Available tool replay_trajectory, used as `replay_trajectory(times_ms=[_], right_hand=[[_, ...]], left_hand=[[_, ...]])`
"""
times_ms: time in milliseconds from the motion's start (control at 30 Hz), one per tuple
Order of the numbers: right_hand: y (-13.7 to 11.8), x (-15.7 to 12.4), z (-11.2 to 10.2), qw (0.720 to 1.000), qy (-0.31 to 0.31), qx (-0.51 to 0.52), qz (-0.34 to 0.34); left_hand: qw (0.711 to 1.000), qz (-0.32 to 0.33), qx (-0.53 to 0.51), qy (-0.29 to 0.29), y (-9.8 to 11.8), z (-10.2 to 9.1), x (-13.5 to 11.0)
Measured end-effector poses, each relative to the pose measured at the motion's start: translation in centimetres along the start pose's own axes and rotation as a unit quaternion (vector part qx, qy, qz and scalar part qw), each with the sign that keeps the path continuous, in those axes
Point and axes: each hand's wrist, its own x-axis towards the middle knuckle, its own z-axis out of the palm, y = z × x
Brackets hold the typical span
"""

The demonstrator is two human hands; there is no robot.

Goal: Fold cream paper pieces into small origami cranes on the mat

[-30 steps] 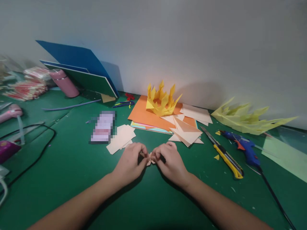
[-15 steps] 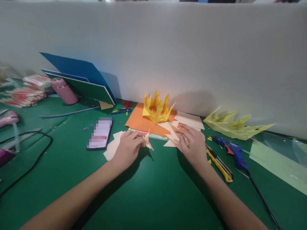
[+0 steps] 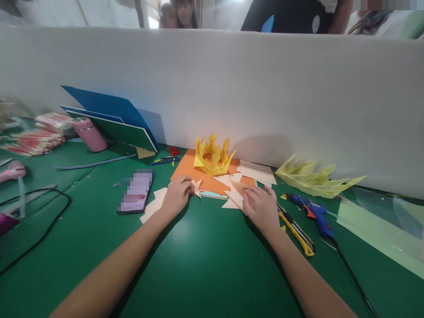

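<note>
My left hand (image 3: 177,196) is closed on a small folded peach paper piece (image 3: 197,186), held near the front edge of an orange sheet (image 3: 188,170). My right hand (image 3: 261,207) lies on a pile of folded peach paper triangles (image 3: 233,194), fingers bent over them. A yellow folded paper crown (image 3: 213,157) stands on the orange sheet behind both hands. Flat peach sheets (image 3: 154,204) lie under my left wrist.
A phone (image 3: 136,193) lies left of my left hand. A yellow utility knife (image 3: 298,232) and a blue glue gun (image 3: 313,214) with its black cord sit right of my right hand. Pale yellow folded paper (image 3: 314,179) rests by the white partition (image 3: 265,88). Blue boards (image 3: 109,112), a pink bottle (image 3: 88,132) and cables stand at the left. People are beyond the partition.
My hands have parted. The left carried the small folded piece forward to the orange sheet; the right moved onto the pile of peach triangles. The view has tilted up.
</note>
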Motion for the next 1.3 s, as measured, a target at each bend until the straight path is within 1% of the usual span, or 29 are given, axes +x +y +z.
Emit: replay_trajectory(times_ms=[133, 200, 267, 400, 433, 467, 533, 600, 633, 700, 733, 800, 900, 933, 967, 1000, 1067, 1133, 1200, 1300], right_hand=[[-0.2, 0.1, 0.1, 0.997, -0.050, 0.060, -0.004], [-0.4, 0.1, 0.0, 0.995, -0.068, 0.072, -0.009], [-0.6, 0.2, -0.3, 0.994, -0.065, 0.085, -0.011], [-0.7, 0.7, -0.9, 0.992, -0.017, 0.127, 0.003], [-0.6, 1.1, -0.9, 0.991, -0.011, 0.129, 0.013], [-0.5, 1.5, -0.9, 0.991, -0.020, 0.127, 0.020], [-0.2, 2.4, -0.5, 0.990, -0.087, 0.113, 0.018], [0.0, 3.2, 0.2, 0.982, -0.163, 0.097, -0.006], [0.1, 3.3, 0.5, 0.978, -0.190, 0.082, -0.016], [0.2, 3.3, 1.0, 0.972, -0.228, 0.056, -0.029], [0.3, 3.0, 1.2, 0.970, -0.237, 0.047, -0.036], [0.3, 2.4, 1.2, 0.968, -0.242, 0.036, -0.048], [0.4, 1.5, 0.8, 0.970, -0.235, 0.031, -0.062], [0.4, 1.4, 0.6, 0.969, -0.234, 0.032, -0.065], [0.3, 1.3, 0.5, 0.969, -0.235, 0.032, -0.066], [0.2, 1.3, 0.4, 0.969, -0.236, 0.031, -0.067], [0.0, 1.3, 0.2, 0.968, -0.239, 0.029, -0.068], [-0.5, 1.1, 0.0, 0.967, -0.241, 0.027, -0.072], [-0.9, 0.8, -0.3, 0.967, -0.241, 0.025, -0.076], [-1.6, 0.1, -1.0, 0.962, -0.262, 0.013, -0.079]], left_hand=[[1.000, -0.012, -0.005, 0.019, 0.5, -0.3, -0.6], [1.000, -0.005, -0.009, 0.016, 1.1, -0.4, -1.0], [1.000, 0.002, -0.010, 0.010, 1.6, -0.4, -1.3], [1.000, 0.005, -0.004, -0.006, 2.3, -0.1, -1.8], [1.000, 0.005, -0.003, -0.008, 2.4, 0.0, -1.9], [1.000, 0.007, -0.002, -0.010, 2.7, 0.1, -2.1], [1.000, 0.009, -0.002, -0.013, 3.3, 0.3, -2.4], [1.000, 0.011, 0.001, -0.016, 3.8, 0.3, -2.8], [1.000, 0.009, 0.004, -0.018, 3.9, 0.0, -3.0], [0.999, -0.008, 0.035, -0.011, 3.5, -0.9, -3.2], [0.998, -0.032, 0.058, 0.002, 2.9, -1.6, -3.2], [0.986, -0.119, 0.103, 0.051, 1.1, -3.4, -3.4], [0.965, -0.202, 0.139, 0.094, -2.2, -6.0, -4.1], [0.952, -0.247, 0.154, 0.099, -3.0, -6.7, -4.4], [0.945, -0.270, 0.159, 0.091, -3.6, -7.1, -4.7], [0.945, -0.276, 0.158, 0.079, -4.0, -7.3, -5.0], [0.946, -0.273, 0.158, 0.071, -4.2, -7.5, -5.4], [0.947, -0.271, 0.157, 0.076, -3.8, -7.3, -5.4], [0.946, -0.271, 0.154, 0.087, -3.0, -7.0, -5.1], [0.955, -0.240, 0.143, 0.095, -1.3, -6.5, -4.7]])
